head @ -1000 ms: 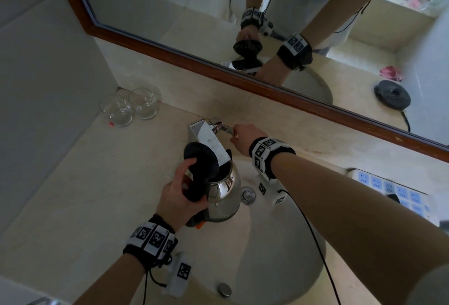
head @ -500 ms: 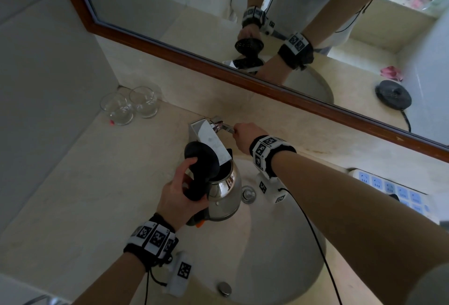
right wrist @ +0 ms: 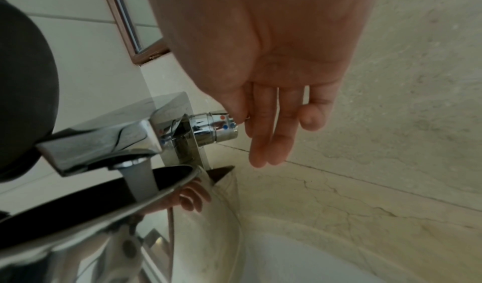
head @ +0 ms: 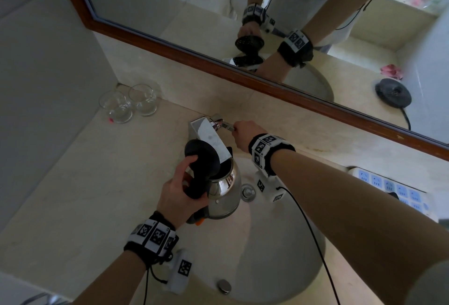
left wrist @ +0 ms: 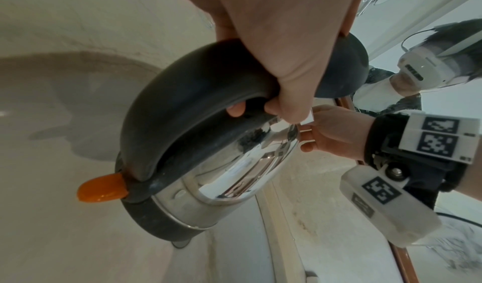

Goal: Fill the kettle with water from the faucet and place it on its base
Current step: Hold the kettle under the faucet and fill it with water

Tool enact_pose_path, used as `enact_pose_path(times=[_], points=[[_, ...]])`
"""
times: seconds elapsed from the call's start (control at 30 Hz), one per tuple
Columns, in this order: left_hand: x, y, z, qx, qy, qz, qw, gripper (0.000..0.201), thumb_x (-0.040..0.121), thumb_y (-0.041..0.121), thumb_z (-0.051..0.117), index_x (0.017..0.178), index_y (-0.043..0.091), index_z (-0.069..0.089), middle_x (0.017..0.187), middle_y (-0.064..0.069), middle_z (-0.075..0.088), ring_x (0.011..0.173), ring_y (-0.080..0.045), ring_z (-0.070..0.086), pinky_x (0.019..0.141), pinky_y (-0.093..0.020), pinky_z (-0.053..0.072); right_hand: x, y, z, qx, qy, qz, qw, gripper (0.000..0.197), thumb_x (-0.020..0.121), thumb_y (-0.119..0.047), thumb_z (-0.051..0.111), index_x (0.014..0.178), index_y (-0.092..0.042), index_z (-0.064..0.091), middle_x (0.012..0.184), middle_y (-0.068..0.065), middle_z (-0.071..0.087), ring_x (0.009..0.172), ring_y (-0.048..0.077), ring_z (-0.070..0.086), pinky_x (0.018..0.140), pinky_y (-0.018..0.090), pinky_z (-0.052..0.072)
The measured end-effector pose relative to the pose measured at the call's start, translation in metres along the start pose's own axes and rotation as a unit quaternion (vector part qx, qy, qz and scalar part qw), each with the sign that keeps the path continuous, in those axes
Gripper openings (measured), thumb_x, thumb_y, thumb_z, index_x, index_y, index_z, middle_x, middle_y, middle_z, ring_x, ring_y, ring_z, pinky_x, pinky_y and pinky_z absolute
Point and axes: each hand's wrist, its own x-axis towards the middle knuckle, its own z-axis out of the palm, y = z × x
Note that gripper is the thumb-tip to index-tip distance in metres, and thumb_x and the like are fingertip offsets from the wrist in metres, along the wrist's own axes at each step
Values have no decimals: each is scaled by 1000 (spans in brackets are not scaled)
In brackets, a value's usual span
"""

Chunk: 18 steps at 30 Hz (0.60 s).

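Observation:
My left hand grips the black handle of the steel kettle and holds it over the sink. The kettle's black lid stands open, and its mouth sits under the chrome faucet. A stream of water runs from the spout into the opening. My right hand is at the faucet lever, which sits between thumb and index finger; the other fingers hang straight. The round black kettle base shows only as a reflection in the mirror.
Two empty glasses stand in the back left corner of the beige counter. A white power strip lies on the counter to the right. The wood-framed mirror runs along the back wall. The sink drain lies beside the kettle.

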Motion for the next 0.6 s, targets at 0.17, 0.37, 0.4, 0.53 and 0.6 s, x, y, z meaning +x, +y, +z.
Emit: enact_pose_path(times=[0.17,0.37,0.4,0.53,0.6], points=[[-1,1,0,-5,-1,-6,1000,92,57,15,85,125,48,33,71,9,64,67,-7,64,55,-13,50,0,-1,1,-9,1,4,1000,24,99,-22,42,111,-9,59,98,12,63,76,27,56,64,31,42],[1,2,-1,-6,-3,-4,1000,93,56,17,85,124,50,32,73,10,63,68,-7,64,57,-16,51,2,-2,1,-13,-1,2,1000,23,99,-19,43,110,-8,59,94,11,59,76,27,55,65,31,41],[1,2,-1,-6,-3,-2,1000,93,56,17,85,123,51,32,73,9,63,69,-7,64,56,-14,50,2,-1,1,-12,0,2,1000,23,99,-20,43,110,-8,59,95,11,60,76,27,55,65,32,41],[0,3,-1,-12,1,0,1000,91,56,14,85,123,48,35,72,8,64,71,-7,64,54,-6,47,3,0,2,-8,4,1,1000,24,99,-21,43,109,-9,60,97,12,62,77,28,56,65,32,43],[0,3,-1,-10,0,0,1000,91,56,14,85,124,49,34,72,9,63,70,-6,64,54,-5,46,3,0,2,-6,3,2,1000,24,99,-21,43,110,-9,60,95,11,60,77,28,55,66,32,42]])
